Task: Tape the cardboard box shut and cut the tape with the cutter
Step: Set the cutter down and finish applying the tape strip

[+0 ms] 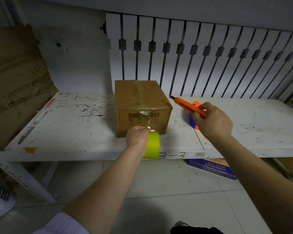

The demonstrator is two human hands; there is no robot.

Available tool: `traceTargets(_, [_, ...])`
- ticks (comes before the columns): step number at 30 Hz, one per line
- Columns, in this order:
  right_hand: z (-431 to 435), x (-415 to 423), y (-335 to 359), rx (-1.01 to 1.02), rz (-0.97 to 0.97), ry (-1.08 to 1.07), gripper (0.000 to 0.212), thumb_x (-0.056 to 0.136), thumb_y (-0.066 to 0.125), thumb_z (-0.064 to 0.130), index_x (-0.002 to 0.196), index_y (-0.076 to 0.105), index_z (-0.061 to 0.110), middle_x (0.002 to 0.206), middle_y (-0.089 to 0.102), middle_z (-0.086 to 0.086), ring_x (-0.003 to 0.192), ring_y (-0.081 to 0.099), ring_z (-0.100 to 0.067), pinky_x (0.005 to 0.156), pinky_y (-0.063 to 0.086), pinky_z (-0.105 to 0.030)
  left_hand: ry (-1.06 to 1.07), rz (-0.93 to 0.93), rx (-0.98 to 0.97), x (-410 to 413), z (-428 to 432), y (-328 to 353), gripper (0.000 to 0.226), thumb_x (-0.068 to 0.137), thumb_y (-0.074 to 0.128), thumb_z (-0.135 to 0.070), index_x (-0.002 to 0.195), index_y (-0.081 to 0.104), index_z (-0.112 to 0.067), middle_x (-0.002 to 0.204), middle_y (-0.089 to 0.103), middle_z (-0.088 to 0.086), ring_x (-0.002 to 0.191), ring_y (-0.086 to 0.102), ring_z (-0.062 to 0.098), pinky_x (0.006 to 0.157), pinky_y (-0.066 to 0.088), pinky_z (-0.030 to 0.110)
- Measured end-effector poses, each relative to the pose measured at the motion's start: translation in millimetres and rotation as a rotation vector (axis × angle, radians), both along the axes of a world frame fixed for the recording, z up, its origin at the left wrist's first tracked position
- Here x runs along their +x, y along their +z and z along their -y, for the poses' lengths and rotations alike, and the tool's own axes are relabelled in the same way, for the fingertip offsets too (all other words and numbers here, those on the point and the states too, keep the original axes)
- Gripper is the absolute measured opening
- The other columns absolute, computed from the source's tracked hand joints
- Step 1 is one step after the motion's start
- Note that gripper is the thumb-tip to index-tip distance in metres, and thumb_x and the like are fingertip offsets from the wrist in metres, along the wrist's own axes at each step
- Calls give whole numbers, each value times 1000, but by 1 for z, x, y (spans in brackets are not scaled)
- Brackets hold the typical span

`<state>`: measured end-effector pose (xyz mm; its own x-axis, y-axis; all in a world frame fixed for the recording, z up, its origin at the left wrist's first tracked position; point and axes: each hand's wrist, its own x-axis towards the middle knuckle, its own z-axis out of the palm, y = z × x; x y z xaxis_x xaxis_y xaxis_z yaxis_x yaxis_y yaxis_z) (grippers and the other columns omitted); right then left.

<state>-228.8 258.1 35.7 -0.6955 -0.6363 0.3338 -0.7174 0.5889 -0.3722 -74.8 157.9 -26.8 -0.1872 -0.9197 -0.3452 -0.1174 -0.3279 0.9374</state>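
Note:
A brown cardboard box [128, 98] stands on the white shelf [71, 132], flaps closed, with clear tape running along its top seam and down the near face. My left hand [136, 137] grips a yellow-green tape roll [152, 145] just in front of the box's near face, and a clear strip runs from the roll up to the box. My right hand [213, 120] holds an orange cutter [188, 106] to the right of the box, its blade end pointing toward the box's right top edge, apart from it.
A blue and orange object [194, 120] lies on the shelf under my right hand. A white radiator [201, 56] stands behind the shelf. Flattened cardboard [15, 81] leans at the left. A blue box [211, 168] lies on the tiled floor below the shelf.

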Motion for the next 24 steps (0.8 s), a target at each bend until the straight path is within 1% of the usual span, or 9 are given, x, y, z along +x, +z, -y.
traceTargets(2, [2,-5,-18,18,81,-41,34,94,40,31,122,49,14,109,57,-14,85,55,-30,69,44,-37,-89,34,-75,-10,-7,2,5,82,63,-16,80,64,-21,103,68,6,99,62,26,92,51,39])
traceTargets(4, [5,-9,-37,75,164,-59,35,96,36,24,125,45,8,120,50,-21,95,54,-37,74,40,-40,-133,102,-190,-20,-11,3,11,84,59,-14,84,67,-21,104,68,2,100,60,21,88,47,31])
traceTargets(6, [9,-12,-56,133,208,-70,33,94,37,17,124,45,4,122,46,-24,105,50,-42,82,41,-44,-159,243,-331,-26,-13,3,15,83,56,-15,90,69,-19,107,70,1,101,61,22,84,47,27])
traceTargets(8, [15,-13,-76,187,216,-78,34,90,40,10,123,45,3,122,45,-25,109,47,-43,89,42,-48,-199,410,-464,-31,-14,3,19,85,55,-18,99,67,-19,109,70,5,103,62,25,83,48,30])
traceTargets(10, [23,-14,-92,220,214,-74,36,89,41,7,125,45,4,121,45,-24,110,47,-41,91,42,-49,-259,573,-590,-32,-14,1,23,87,53,-20,107,64,-18,110,69,7,104,61,28,83,49,34])
traceTargets(13, [37,-15,-113,262,204,-57,37,90,45,8,128,44,8,119,46,-21,110,48,-36,93,46,-46,-333,783,-736,-32,-11,-9,23,89,49,-19,108,62,-16,103,70,11,97,63,31,72,47,34])
traceTargets(19, [51,-11,-126,298,178,-14,49,85,58,6,130,40,9,122,47,-19,113,48,-33,94,45,-41,-405,953,-904,-32,-1,-28,22,86,50,-13,106,60,-13,95,69,11,92,63,29,71,50,34])
traceTargets(21, [52,-9,-127,333,133,4,53,83,60,7,131,39,11,123,47,-17,114,47,-32,93,44,-40,-445,1008,-922,-32,2,-31,24,86,49,-10,108,59,-13,96,69,10,94,62,29,71,48,34])
traceTargets(24, [53,-6,-128,339,109,26,51,85,58,14,132,40,13,123,48,-14,114,48,-30,93,45,-40,-503,1089,-909,-29,9,-37,30,85,48,-7,112,58,-16,100,69,8,100,62,28,74,48,35])
